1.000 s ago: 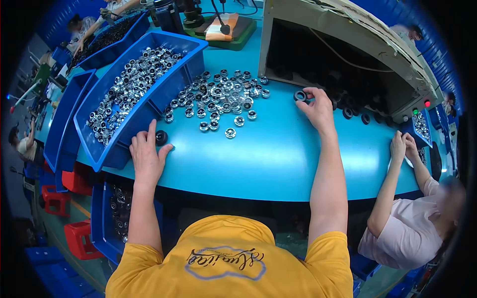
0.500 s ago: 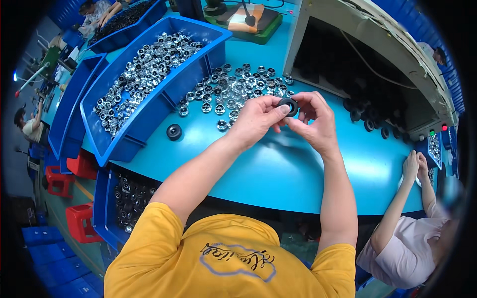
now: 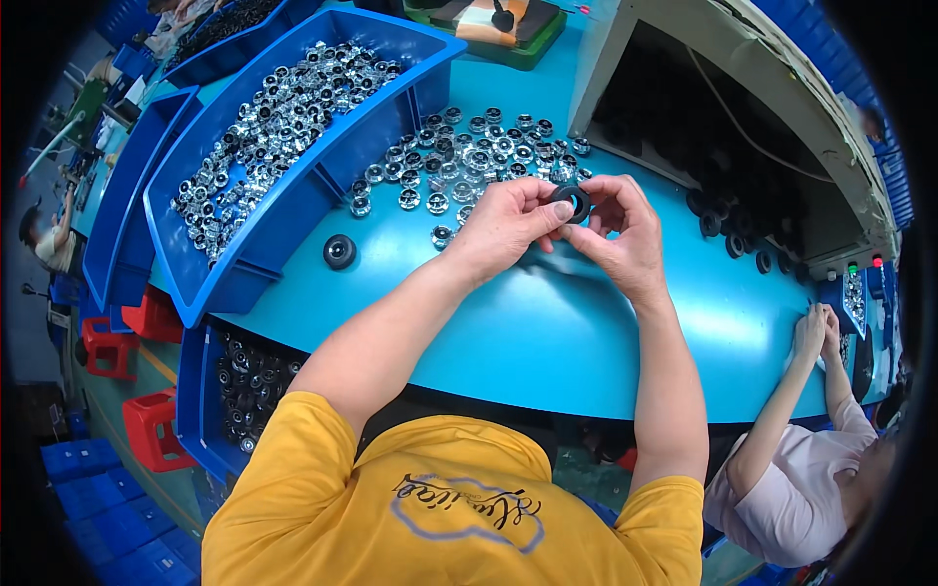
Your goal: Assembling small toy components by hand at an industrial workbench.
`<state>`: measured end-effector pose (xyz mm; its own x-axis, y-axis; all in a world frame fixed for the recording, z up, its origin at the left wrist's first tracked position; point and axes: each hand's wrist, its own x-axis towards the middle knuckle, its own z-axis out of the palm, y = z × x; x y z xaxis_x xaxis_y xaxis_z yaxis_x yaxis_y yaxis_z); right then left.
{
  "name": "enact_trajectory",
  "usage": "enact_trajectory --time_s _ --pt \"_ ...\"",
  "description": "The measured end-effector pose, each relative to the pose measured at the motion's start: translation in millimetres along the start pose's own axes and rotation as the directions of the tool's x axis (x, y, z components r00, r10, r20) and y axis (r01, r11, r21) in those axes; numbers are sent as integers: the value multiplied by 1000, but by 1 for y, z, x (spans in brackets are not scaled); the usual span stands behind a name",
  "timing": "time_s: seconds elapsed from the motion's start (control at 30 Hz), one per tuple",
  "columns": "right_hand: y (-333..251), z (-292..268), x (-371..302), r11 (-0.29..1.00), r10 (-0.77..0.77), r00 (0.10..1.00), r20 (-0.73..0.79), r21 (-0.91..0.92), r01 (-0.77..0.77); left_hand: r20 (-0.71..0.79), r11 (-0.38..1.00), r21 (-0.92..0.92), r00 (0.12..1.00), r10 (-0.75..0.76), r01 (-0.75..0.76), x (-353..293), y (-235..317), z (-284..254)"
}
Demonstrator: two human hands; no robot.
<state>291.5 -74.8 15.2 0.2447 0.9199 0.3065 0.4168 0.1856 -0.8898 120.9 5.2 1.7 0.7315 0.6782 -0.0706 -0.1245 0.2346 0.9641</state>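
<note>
Above the blue-green table (image 3: pixel 508 361), both of my hands are closed on one black rubber tyre, a small ring with an open hole. My left hand (image 3: pixel 498 230) pinches its near left side, thumb on top. Fingers of my right hand (image 3: pixel 627 234) grip the tyre (image 3: pixel 584 199) from the right; their tips are partly hidden. Just beyond my hands lies a loose group of clear, shiny wheel hubs (image 3: pixel 437 202) with dark centres. A single black-tyred wheel (image 3: pixel 340 252) rests apart, left of my left forearm.
A large blue bin (image 3: pixel 318 190) full of hubs stands at the left. Below the table edge, another bin (image 3: pixel 191 400) holds dark wheels. Black tyres (image 3: pixel 736 245) lie by the opening of a beige-framed box (image 3: pixel 604 73). A co-worker's hands (image 3: pixel 813 330) are at the far right.
The view has shifted slightly, so the bin and hubs sit a little differently in it. My hands keep hold of the tyre, which is turned slightly.
</note>
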Motion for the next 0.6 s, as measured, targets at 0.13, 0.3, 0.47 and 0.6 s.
enact_trajectory --time_s 0.13,0.3,0.47,0.6 --pt "-1 2 -1 999 -30 999 -11 -22 30 -7 1000 -18 1000 16 -16 -1 -1 0" --pt "-7 1 -1 991 -87 996 10 -105 88 1 1000 -6 1000 1 -1 -1 2 -1" --pt "6 -4 2 776 375 918 127 499 -386 -95 992 52 988 119 -115 -2 3 4" --pt "-1 -5 -1 524 410 861 302 694 -493 -59 818 428 891 451 -386 0 0 1"
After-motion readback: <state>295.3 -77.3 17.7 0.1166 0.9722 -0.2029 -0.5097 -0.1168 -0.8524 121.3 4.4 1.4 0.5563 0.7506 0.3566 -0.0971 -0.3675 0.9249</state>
